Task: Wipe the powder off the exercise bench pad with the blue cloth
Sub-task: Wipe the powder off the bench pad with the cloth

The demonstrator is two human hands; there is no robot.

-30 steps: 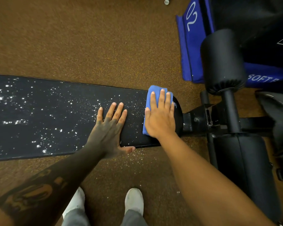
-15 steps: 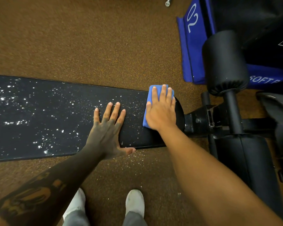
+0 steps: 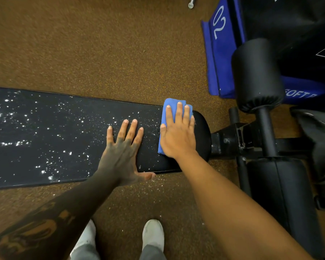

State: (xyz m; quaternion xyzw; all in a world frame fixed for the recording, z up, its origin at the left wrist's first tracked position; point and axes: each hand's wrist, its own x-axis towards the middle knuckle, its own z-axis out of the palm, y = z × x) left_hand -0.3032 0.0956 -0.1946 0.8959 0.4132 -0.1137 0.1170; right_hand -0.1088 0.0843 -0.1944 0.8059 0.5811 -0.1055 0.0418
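Note:
A long black bench pad [image 3: 45, 139] runs from the left edge to the middle right, speckled with white powder [image 3: 45, 166] over most of its left and middle. My right hand [image 3: 178, 134] presses flat on a folded blue cloth [image 3: 172, 105] near the pad's right end; the cloth shows above and left of the fingers. The strip of pad right of the cloth looks free of powder. My left hand [image 3: 122, 154] lies flat on the pad just left of the cloth, fingers spread, thumb over the near edge.
Black foam rollers [image 3: 257, 76] and the bench frame [image 3: 233, 141] stand to the right. A blue soft box [image 3: 221, 53] lies at the upper right. The floor is brown; powder specks lie below the pad's near edge. My white shoes [image 3: 152, 233] are at the bottom.
My right hand with the cloth has slid a little away from me toward the pad's far edge. My left hand has stayed in place.

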